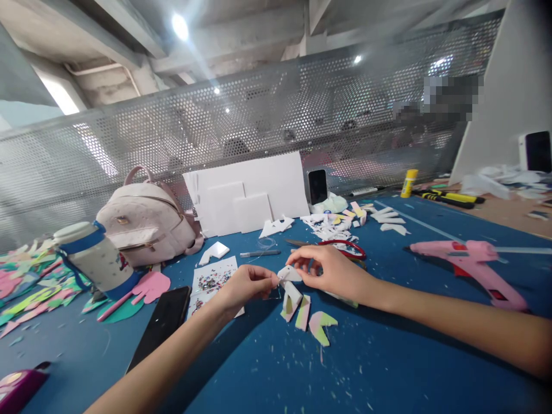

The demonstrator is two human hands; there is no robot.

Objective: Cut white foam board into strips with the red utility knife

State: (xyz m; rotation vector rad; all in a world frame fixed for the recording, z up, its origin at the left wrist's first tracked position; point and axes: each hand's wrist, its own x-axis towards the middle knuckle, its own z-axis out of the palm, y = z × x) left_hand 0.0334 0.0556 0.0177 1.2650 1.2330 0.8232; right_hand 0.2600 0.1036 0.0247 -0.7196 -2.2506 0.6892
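My left hand (248, 286) is closed in a pinch at the left edge of a small white foam cut-out (288, 274). My right hand (330, 270) curls over the same cut-out from the right, fingers closed on it. Both hands hover just above the blue table (379, 356). Directly below them lie three pastel foam pieces (307, 313), pink and green with white. Red-handled scissors (345, 246) lie just behind my right hand.
A pink glue gun (472, 265) lies at the right. A black phone (160, 325) and a glitter sheet (212, 279) lie to the left, near a bottle (97, 259), a pink backpack (146, 221) and coloured foam scraps (30, 287). White foam boards (250, 192) lean at the back.
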